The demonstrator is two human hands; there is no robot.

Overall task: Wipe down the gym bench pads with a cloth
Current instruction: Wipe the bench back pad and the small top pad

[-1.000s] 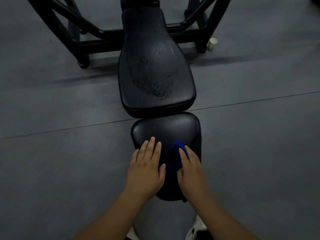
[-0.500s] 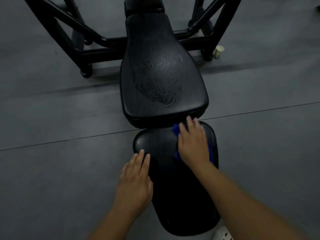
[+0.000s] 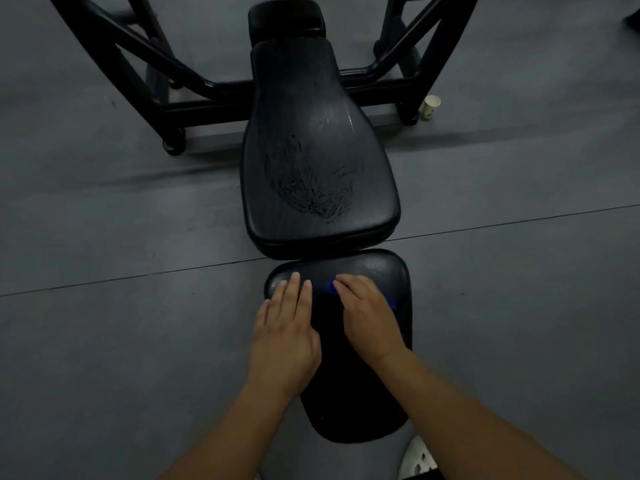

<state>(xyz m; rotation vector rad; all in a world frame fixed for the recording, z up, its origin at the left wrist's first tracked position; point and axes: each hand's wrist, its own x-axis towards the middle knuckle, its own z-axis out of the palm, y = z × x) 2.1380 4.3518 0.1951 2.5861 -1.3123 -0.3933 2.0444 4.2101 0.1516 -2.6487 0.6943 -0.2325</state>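
Note:
The black seat pad (image 3: 377, 265) lies straight in front of me, with the long black back pad (image 3: 311, 133) beyond it, its middle scuffed and cracked. My left hand (image 3: 285, 327) rests flat on the left part of the seat pad, fingers straight. My right hand (image 3: 369, 313) presses a blue cloth (image 3: 331, 286) onto the pad's right part; only small blue edges show past the fingers and beside the knuckles.
A black steel frame (image 3: 194, 95) stands on the grey floor (image 3: 104, 341) behind the bench. A small paper cup (image 3: 430, 106) sits by the frame's right foot. A white shoe (image 3: 417, 459) shows at the bottom right.
My right hand has drawn the cloth back from the pad's far edge toward me. My left hand has slid forward and to the right on the seat pad.

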